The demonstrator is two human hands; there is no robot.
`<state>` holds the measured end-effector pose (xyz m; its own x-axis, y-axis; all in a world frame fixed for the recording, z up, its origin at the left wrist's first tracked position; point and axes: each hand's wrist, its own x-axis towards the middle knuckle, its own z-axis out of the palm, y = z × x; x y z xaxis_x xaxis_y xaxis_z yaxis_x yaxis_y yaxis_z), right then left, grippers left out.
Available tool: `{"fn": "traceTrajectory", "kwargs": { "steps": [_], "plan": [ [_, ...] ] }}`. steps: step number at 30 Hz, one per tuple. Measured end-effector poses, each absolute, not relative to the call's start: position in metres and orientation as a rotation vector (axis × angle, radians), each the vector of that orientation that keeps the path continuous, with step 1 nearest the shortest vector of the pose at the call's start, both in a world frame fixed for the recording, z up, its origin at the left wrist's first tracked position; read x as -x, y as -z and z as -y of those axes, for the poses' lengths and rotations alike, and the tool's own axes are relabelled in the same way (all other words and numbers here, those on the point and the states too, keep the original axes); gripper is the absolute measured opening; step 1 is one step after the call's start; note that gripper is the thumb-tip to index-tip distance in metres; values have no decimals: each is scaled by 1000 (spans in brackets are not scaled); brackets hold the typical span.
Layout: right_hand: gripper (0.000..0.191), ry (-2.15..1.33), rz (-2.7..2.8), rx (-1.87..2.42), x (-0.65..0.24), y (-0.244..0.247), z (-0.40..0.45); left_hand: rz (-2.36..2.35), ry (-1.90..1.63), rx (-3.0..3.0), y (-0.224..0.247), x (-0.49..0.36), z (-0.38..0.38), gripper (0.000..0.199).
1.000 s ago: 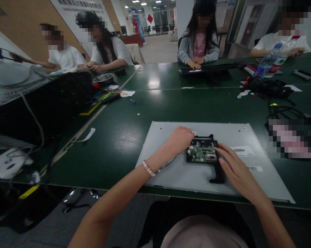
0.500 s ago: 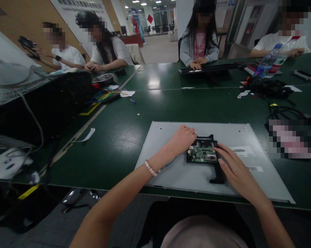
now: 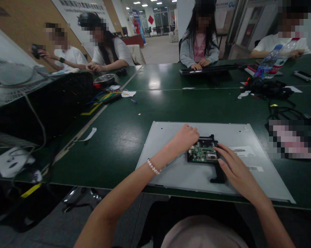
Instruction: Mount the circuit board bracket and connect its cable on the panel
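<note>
A grey metal panel lies flat on the green table. On it sits a black plastic bracket that carries a green circuit board. My left hand is at the bracket's upper left corner, fingers curled together and pointing down; whatever is between the fingertips is hidden by the hand. A thin cable runs out from beneath the left wrist toward the board. My right hand rests along the bracket's right side, fingers stretched out and apart, with the fingertips touching its edge.
Black cables and a phone-like object lie to the right. At the left stand a large black case and loose coloured wires. Bottles are at the far right. Several people sit across the green table.
My left hand has shifted very slightly to the right along the bracket's top corner. My right hand and the board stay where they were. A person at far left has lowered a black headset.
</note>
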<state>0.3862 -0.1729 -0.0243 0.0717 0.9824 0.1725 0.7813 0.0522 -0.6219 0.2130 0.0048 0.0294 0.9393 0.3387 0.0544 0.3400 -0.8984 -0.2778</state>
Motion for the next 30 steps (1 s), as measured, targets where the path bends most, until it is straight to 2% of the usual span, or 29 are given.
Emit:
{"fn": "traceTrajectory", "kwargs": {
  "steps": [10, 15, 19, 26, 30],
  "plan": [
    [47, -435, 1757, 1750, -383, 26, 175, 751, 132, 2969, -37, -198, -11, 23],
    [47, -434, 1739, 1748, -381, 26, 172, 971, 240, 2988, -48, -154, -32, 31],
    [47, -421, 1722, 1745, -373, 24, 170, 1301, 317, 2857, -50, -80, -70, 32],
    [46, -404, 1705, 1733, -348, 21, 172, 1982, 431, 2310, -50, 104, -122, 32],
    [46, -383, 1714, 1731, -338, 23, 171, 2141, 399, 2149, -59, 175, -129, 39]
  ]
}}
